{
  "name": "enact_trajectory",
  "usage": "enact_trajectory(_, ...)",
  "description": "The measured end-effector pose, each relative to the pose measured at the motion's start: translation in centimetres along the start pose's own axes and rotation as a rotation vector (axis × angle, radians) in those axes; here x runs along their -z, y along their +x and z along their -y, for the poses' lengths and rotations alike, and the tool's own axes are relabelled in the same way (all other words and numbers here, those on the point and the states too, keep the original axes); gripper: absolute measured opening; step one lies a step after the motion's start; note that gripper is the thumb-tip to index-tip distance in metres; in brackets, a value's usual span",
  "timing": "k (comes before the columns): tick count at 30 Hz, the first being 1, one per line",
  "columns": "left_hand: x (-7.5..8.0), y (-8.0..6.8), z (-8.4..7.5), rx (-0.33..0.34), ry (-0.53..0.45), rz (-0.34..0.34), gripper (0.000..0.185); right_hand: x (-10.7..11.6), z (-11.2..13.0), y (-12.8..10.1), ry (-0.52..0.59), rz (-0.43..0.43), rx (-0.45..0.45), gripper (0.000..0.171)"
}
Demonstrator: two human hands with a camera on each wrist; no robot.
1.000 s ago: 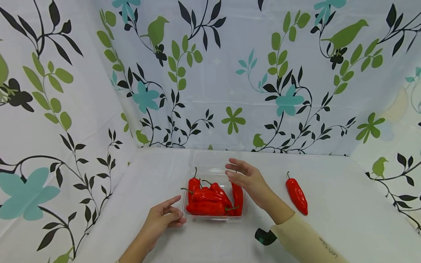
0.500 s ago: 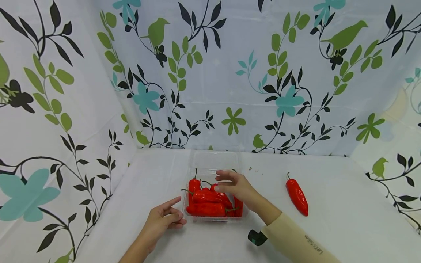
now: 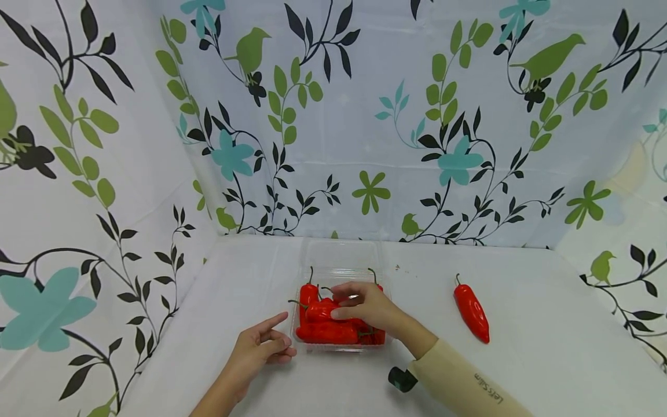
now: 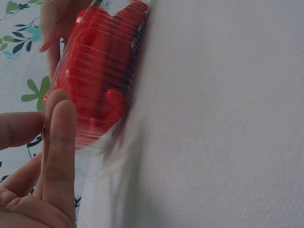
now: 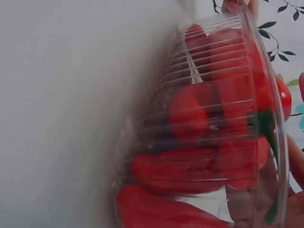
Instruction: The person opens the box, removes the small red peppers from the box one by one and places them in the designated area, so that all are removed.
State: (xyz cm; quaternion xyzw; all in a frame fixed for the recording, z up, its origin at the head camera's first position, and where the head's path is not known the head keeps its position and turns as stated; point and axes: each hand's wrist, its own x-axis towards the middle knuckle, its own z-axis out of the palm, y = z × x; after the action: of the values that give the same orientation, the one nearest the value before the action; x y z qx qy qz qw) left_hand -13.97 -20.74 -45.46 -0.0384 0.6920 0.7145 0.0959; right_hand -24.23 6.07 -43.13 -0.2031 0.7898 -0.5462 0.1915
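Observation:
A clear plastic clamshell box (image 3: pixel 344 348) stands on the white table with its lid (image 3: pixel 341 252) folded back, holding several glossy red peppers (image 3: pixel 325 333) with thin stems. My right hand (image 3: pixel 367 304) is over the box, thumb and fingers spread above a pepper lying crosswise (image 3: pixel 316 311) and partly hiding it. In the right wrist view a fingertip (image 5: pixel 301 84) shows just off the peppers at the rim. Beside the box's near left corner is my left hand (image 3: pixel 260 344), fingers loosely extended; in the left wrist view its fingertips (image 4: pixel 61 109) overlap the box's end wall.
One loose red pepper (image 3: pixel 472 313) lies on the table right of the box. A black wrist device (image 3: pixel 402 380) is by the cream right sleeve (image 3: pixel 461 376). Cloth printed with leaves and birds (image 3: pixel 344 145) hangs behind and along the sides.
My right hand has moved left and down from the box's right side to over the peppers in its middle. The left hand has stayed in place.

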Motion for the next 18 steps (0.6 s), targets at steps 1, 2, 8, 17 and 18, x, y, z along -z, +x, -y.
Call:
enact_trajectory(1, -0.02, 0.02, 0.01, 0.001, 0.001, 0.000, 0.062, -0.03, 0.01, -0.01, -0.008, 0.001, 0.001, 0.058)
enact_trajectory(2, -0.03, 0.03, 0.01, 0.002, 0.002, 0.001, 0.062, -0.06, 0.00, 0.01, -0.014, 0.001, 0.000, 0.058)
enact_trajectory(8, -0.02, 0.02, 0.14, 0.006, 0.004, 0.000, 0.062, -0.43, 0.03, -0.02, -0.046, 0.021, -0.009, 0.055)
enact_trajectory(17, -0.05, 0.01, 0.09, 0.004, -0.003, 0.004, 0.062, -0.65, 0.55, -0.06, -0.128, 0.044, -0.018, 0.048)
enact_trajectory(18, -0.06, 0.01, 0.08, 0.004, -0.003, 0.003, 0.062, -0.67, 0.59, -0.02, -0.135, 0.045, -0.018, 0.047)
